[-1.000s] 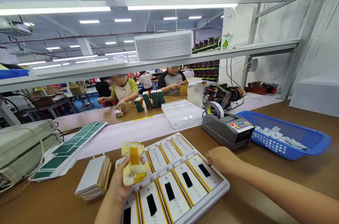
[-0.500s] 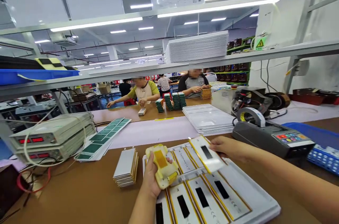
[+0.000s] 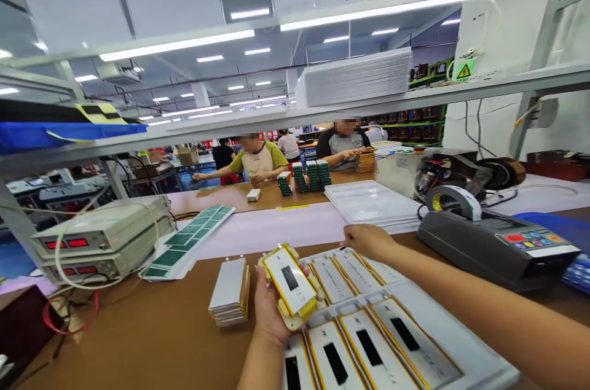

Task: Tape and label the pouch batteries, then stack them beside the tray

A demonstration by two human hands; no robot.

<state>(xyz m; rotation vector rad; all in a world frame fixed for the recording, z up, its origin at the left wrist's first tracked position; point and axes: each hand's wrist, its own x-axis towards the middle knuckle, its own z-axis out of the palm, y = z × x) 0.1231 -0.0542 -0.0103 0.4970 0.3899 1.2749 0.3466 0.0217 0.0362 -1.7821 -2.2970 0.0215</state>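
Note:
My left hand is wrapped round a pale yellow holder, tilted up over the tray. On this holder lies a flat white battery cell with yellow edges and a black rectangle on its face. My right hand is closed at the far edge of the white plastic tray; its fingers are curled under, and what they hold, if anything, is hidden. In the tray sit two rows of similar cells; a near-row battery cell carries a black rectangle, while a far-row battery cell shows printing.
Left of the tray stands a stack of cells. Behind are green-and-white sheets, power supplies and stacked white trays. A tape dispenser stands at right. Two people work across the bench under a shelf.
The battery cell has gone from my right hand onto the yellow holder in my left. My right hand has moved back to the tray's far edge. The view has shifted slightly.

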